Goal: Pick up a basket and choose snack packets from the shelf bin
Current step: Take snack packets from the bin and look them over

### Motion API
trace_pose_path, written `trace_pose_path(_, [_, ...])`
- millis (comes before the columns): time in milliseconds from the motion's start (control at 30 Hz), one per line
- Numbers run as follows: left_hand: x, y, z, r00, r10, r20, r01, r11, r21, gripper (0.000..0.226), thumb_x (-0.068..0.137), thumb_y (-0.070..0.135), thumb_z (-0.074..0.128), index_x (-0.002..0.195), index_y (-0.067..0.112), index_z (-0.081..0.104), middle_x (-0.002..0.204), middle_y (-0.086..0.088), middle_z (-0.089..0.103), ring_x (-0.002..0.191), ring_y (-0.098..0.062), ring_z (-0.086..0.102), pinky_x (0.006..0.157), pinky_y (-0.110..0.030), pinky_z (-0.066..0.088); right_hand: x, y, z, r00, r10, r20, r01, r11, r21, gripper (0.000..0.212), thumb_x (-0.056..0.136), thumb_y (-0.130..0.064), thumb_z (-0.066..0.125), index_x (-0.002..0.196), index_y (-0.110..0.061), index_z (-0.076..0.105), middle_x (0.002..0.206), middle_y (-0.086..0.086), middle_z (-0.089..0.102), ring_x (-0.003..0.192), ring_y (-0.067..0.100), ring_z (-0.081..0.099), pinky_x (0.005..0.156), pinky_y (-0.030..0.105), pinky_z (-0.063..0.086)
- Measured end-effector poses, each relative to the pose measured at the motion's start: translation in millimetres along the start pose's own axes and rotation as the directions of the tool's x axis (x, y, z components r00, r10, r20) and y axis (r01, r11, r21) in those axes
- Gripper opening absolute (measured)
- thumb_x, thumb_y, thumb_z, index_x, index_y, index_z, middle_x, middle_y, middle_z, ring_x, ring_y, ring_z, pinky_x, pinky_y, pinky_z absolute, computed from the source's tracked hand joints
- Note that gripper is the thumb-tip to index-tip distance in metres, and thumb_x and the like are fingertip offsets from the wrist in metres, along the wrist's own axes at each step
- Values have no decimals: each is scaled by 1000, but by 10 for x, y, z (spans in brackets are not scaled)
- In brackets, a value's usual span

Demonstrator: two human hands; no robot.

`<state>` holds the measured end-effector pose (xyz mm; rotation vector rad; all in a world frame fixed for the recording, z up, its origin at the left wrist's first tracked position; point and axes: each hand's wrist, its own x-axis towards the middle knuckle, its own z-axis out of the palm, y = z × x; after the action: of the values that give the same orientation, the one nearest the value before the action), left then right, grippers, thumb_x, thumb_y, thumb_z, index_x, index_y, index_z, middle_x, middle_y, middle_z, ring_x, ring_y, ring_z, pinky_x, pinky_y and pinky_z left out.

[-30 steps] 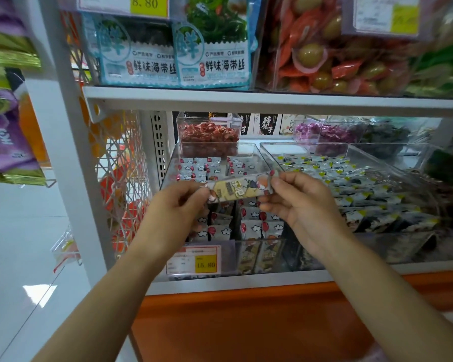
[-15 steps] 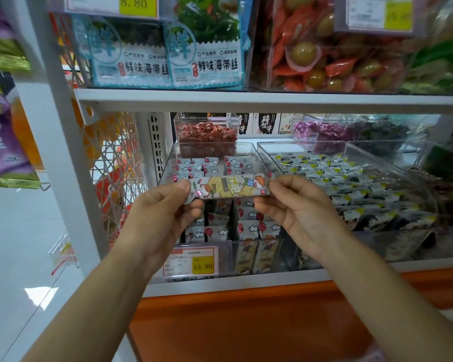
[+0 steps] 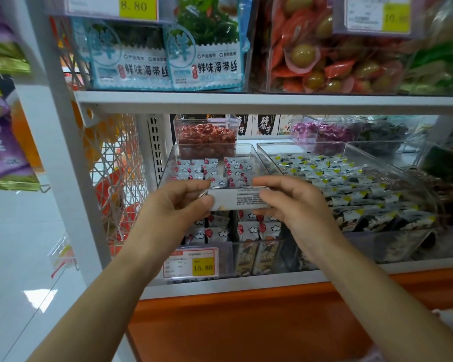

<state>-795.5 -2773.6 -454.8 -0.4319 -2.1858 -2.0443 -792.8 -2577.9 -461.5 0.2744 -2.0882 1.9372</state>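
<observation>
A small flat snack packet (image 3: 239, 199) is held level in front of the shelf, its white printed back facing me. My left hand (image 3: 178, 205) pinches its left end and my right hand (image 3: 293, 202) pinches its right end. Behind the packet stands a clear shelf bin (image 3: 249, 152) filled with several small white-and-red snack packets (image 3: 236, 168). No basket shows in the head view.
A second clear bin (image 3: 392, 158) of dark-and-white packets sits to the right. A small tub of red snacks (image 3: 207, 137) stands behind. A price tag reading 15.80 (image 3: 191, 262) hangs below. The upper shelf (image 3: 246, 100) carries seaweed bags (image 3: 165, 53). An orange base (image 3: 246, 325) lies underneath.
Both hands have turned the packet over: its colourful cartoon front faced me before, now its white printed back does. The packet stays in front of the left bin.
</observation>
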Motion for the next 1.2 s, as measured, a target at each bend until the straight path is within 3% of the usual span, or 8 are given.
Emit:
trace_pose_path(67, [-6,11,-2,1000,27,15,-28,999,42,26,81,16,64,103,31,64,85,11,73,80,-2,68,65,-7,49,-6,-2,-5,1000,-10,-23,10,999,-35,14,85,-13,65,97,-17,71,97,1,70,90,12,68,75,26,57])
trace_pose_path(200, [-5,19,-25,999,47,22,-50,992,114,30,76,24,67,104,37,65,88,1,71,83,-6,67,67,-8,50,-17,-26,18,999,-19,-42,20,1000,24,6,83,-6,65,86,-8,70,90,9,69,78,12,68,61,20,55])
trace_pose_path(400, [-24,45,25,991,94,91,-111,971,212,29,79,20,67,100,39,65,81,25,65,77,4,64,60,-6,47,3,-18,26,981,-124,-147,89,970,-225,11,83,-15,66,74,-9,67,69,-3,64,65,3,60,59,11,48])
trace_pose_path(533, [-25,18,54,996,81,47,-90,969,228,12,78,32,65,90,30,66,84,8,66,77,-4,63,62,-16,51,-29,-25,54,973,-187,-132,143,946,-290,13,84,-15,66,72,-11,66,67,-1,62,61,3,57,57,8,45])
trace_pose_path(733, [-10,26,67,997,59,-50,-47,975,217,19,80,26,66,70,11,62,72,-12,63,58,-17,60,53,-27,53,-58,-21,110,979,-196,-48,175,944,-278,14,83,-16,67,70,-20,66,69,-3,65,64,6,60,59,13,49])
trace_pose_path(900, [6,38,7,993,83,-83,-57,960,275,25,82,27,65,64,10,65,65,-8,66,58,-23,66,51,-38,55,-65,-15,132,981,-191,-14,180,942,-284,13,84,-16,66,72,-20,66,72,-5,66,68,5,62,63,15,50])
trace_pose_path(1100, [-3,24,22,993,104,-50,-83,946,313,24,82,35,60,74,15,68,70,0,68,61,-8,66,56,-29,57,-40,9,131,984,-158,-78,131,954,-268,14,84,-18,66,71,-20,67,70,-7,66,64,2,61,57,13,48])
trace_pose_path(1200, [-8,-10,33,993,108,51,-120,901,416,29,77,43,60,104,33,64,89,21,62,83,7,60,65,-11,51,-14,7,91,980,-145,-133,106,958,-266,9,85,-23,65,79,-20,70,73,-7,68,67,0,61,60,10,47])
